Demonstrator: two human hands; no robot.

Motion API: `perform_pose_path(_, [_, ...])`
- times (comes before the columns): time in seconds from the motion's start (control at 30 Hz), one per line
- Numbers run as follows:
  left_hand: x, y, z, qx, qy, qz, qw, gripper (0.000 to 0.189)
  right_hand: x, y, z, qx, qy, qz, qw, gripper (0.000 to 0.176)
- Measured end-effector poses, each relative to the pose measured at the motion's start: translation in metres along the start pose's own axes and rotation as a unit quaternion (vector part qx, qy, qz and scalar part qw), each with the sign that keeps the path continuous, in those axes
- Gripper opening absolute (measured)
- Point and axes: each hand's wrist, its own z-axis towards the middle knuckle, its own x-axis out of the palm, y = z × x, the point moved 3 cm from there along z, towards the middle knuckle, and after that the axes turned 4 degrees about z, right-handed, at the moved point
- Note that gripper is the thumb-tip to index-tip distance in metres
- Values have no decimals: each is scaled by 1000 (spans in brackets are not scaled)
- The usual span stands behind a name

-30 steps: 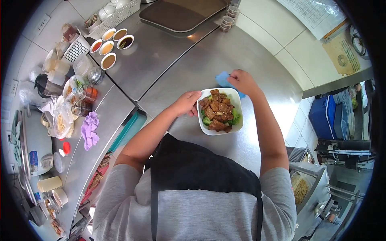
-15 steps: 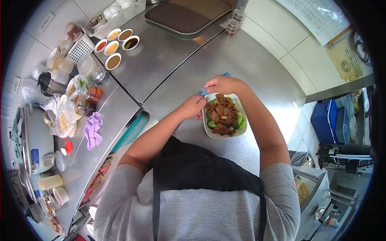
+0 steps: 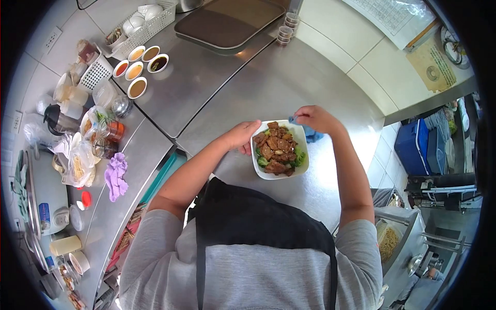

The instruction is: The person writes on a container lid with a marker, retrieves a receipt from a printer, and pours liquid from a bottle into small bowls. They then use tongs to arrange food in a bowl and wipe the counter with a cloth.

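A white square bowl (image 3: 305,164) of brown meat slices (image 3: 276,147) and green broccoli (image 3: 300,156) is in front of me, over the steel counter (image 3: 330,170). My left hand (image 3: 242,136) grips the bowl at its upper left edge, thumb on the rim and fingers lower on the outside. Beside the upper right corner of the bowl, my right hand (image 3: 315,120) pinches a blue cloth (image 3: 312,135), which hangs down close to the rim.
Several small sauce bowls (image 3: 137,88) stand at the upper left. A dark tray (image 3: 227,26) lies at the back, near stacked lidded cups (image 3: 285,34). Jars, bags and a purple cloth (image 3: 115,175) occupy the left counter. A wall (image 3: 372,93) rises at right.
My right hand has moved right with the blue cloth, from the top left corner of the bowl to its right side. The bowl has turned and shifted slightly left, my left hand still on it.
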Motion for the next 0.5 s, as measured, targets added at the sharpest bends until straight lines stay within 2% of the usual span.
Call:
perform_pose_path(0.03, [0,0,0,7,2,9,1000,55,9,-1,-1,-15,-3,-4,1000,20])
perform_pose_path(0.13, [-1,0,-3,19,4,29,999,52,23,-5,-1,-49,-89,-51,993,18])
perform_pose_path(0.27, [2,9,-5,32,10,33,999,49,23,-5,-11,-11,-73,-14,997,17])
perform_pose_path(0.37, [12,22,-19,8,15,-27,999,46,6,-21,-24,-12,-54,-52,997,15])
perform_pose_path(0.5, [15,25,-47,-61,101,-48,992,42,-28,-39,-48,75,-136,-86,984,12])
